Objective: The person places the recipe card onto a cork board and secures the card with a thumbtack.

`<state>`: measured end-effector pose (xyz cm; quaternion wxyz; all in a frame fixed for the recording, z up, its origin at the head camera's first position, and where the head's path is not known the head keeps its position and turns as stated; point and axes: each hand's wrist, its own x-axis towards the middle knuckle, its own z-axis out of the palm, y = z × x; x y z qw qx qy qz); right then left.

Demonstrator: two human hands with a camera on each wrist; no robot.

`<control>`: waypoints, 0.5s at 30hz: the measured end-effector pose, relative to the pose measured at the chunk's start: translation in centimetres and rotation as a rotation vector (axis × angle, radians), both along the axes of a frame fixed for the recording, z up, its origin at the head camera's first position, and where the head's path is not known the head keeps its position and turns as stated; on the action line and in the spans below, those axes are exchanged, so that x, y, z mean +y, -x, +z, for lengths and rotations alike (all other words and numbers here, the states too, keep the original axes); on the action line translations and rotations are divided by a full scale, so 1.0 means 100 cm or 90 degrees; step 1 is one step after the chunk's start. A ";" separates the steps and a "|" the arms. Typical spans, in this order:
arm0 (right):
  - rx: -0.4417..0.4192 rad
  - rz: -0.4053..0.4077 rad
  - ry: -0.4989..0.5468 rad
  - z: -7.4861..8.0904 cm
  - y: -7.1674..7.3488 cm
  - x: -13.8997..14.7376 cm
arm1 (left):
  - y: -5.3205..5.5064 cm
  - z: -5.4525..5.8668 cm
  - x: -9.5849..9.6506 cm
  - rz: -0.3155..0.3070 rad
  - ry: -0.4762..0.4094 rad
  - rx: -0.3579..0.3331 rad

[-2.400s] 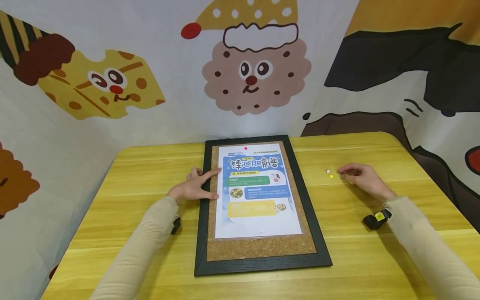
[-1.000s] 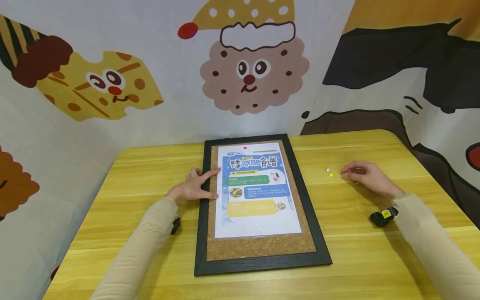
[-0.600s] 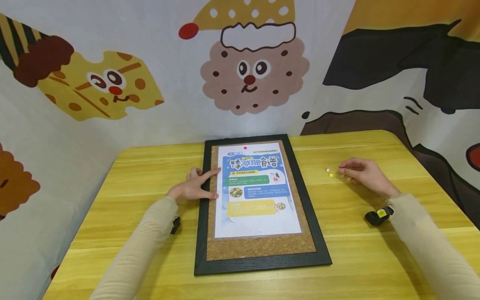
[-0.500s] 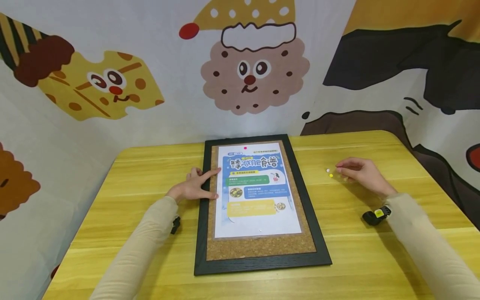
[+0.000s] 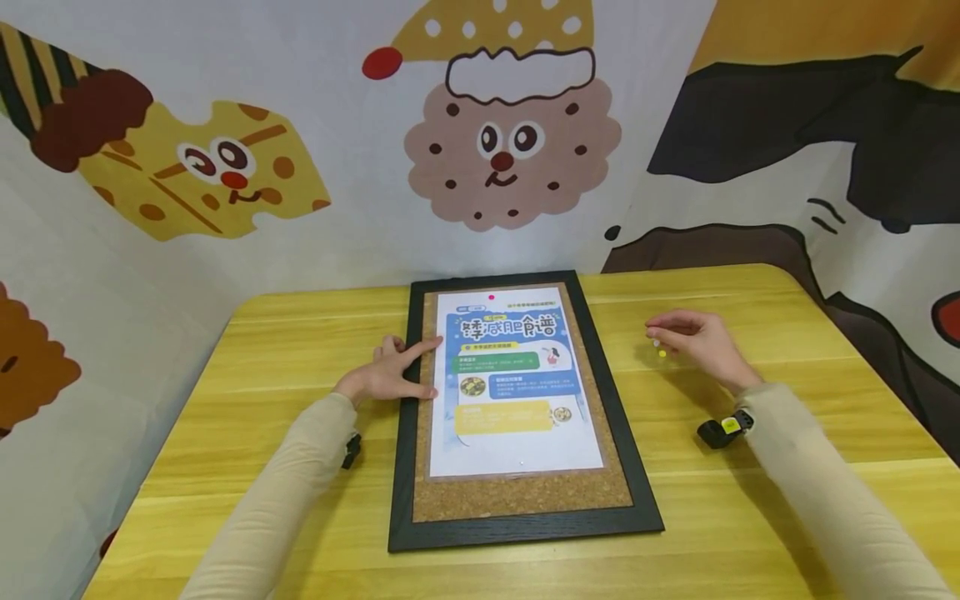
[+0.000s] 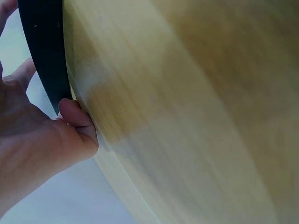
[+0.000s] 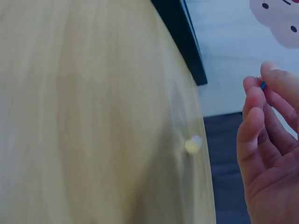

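Note:
A black-framed cork board (image 5: pixel 525 497) lies on the table with a printed poster (image 5: pixel 517 450) on it. One pink thumbtack (image 5: pixel 491 297) sits at the poster's top edge. My left hand (image 5: pixel 384 375) rests on the board's left side, thumb and index finger spread straight to the poster's edge, the other fingers bent by the frame. Between thumb and fingertips my right hand (image 5: pixel 701 340) pinches a small blue thumbtack (image 7: pixel 263 85), mostly hidden by the fingers. It hovers right of the board, beside a white thumbtack (image 5: pixel 656 342) and a yellow thumbtack (image 5: pixel 662 353) on the table.
The wooden table (image 5: pixel 285 492) extends on both sides of the board. Behind it hangs a white cloth (image 5: pixel 360 208) printed with cartoon figures, close to the board's far edge. A black wrist device (image 5: pixel 724 430) is strapped on the right wrist.
My right hand has shifted left toward the board, now reaching over the spot by the white and yellow thumbtacks. The left hand, board and poster stay put.

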<state>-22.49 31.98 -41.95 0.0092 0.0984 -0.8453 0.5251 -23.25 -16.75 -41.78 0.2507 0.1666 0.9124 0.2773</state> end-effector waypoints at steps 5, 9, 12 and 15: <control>0.010 0.014 0.011 0.013 -0.005 -0.019 | 0.000 0.000 0.000 0.002 -0.002 0.001; 0.030 0.034 0.014 0.008 0.000 -0.025 | -0.001 0.001 0.000 0.005 0.002 -0.001; 0.035 0.049 0.024 0.002 0.003 -0.029 | -0.001 0.001 0.001 0.006 0.006 -0.001; 0.036 0.065 0.032 0.001 0.005 -0.036 | -0.001 0.001 0.001 0.009 0.008 -0.002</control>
